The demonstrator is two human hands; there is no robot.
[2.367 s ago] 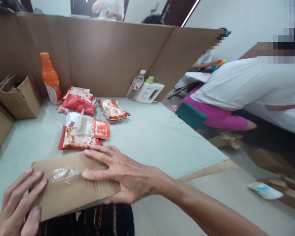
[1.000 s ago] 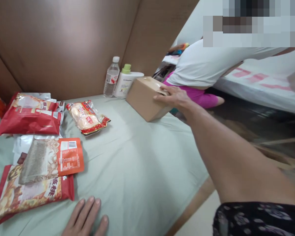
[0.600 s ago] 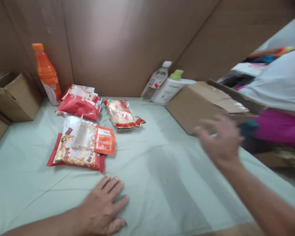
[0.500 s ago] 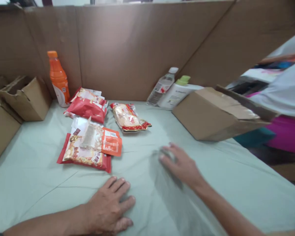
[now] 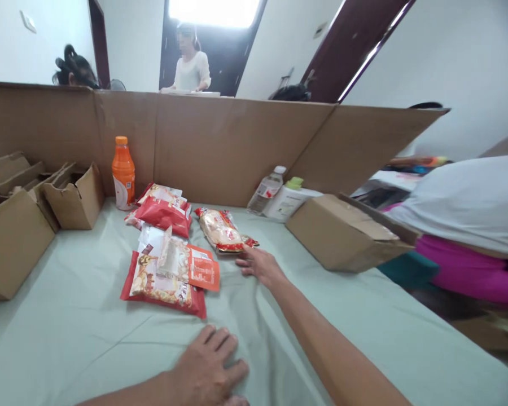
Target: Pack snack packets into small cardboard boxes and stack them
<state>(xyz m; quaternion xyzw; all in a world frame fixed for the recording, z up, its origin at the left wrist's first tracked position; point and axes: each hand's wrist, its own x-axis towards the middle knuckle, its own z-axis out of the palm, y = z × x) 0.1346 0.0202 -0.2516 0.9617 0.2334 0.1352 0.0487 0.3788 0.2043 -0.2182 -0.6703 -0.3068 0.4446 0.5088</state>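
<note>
My left hand (image 5: 211,363) lies on the green cloth (image 5: 84,349) with its fingers apart, holding nothing. My right hand (image 5: 260,266) reaches forward, fingers outstretched, beside the near end of a red and clear food packet (image 5: 220,230); whether the fingertips touch it I cannot tell. Left of that packet lies a red snack bag (image 5: 165,215) on top of other packets. Nearer to me is a red-edged snack bag with pictures of nuts (image 5: 158,285). An orange pouch (image 5: 203,269) and a small clear-fronted packet (image 5: 173,259) lie across it.
An orange drink bottle (image 5: 123,175) stands at the back left, beside open cardboard boxes (image 5: 74,197). A clear bottle (image 5: 267,192) and a white bottle with green cap (image 5: 285,202) lean near a tilted carton (image 5: 342,234). Behind runs a cardboard wall (image 5: 220,149). A person (image 5: 469,203) is at right.
My right hand has moved forward and left to the red and clear packet. My left hand stays on the cloth. The view has tilted up, showing the room and people beyond the cardboard.
</note>
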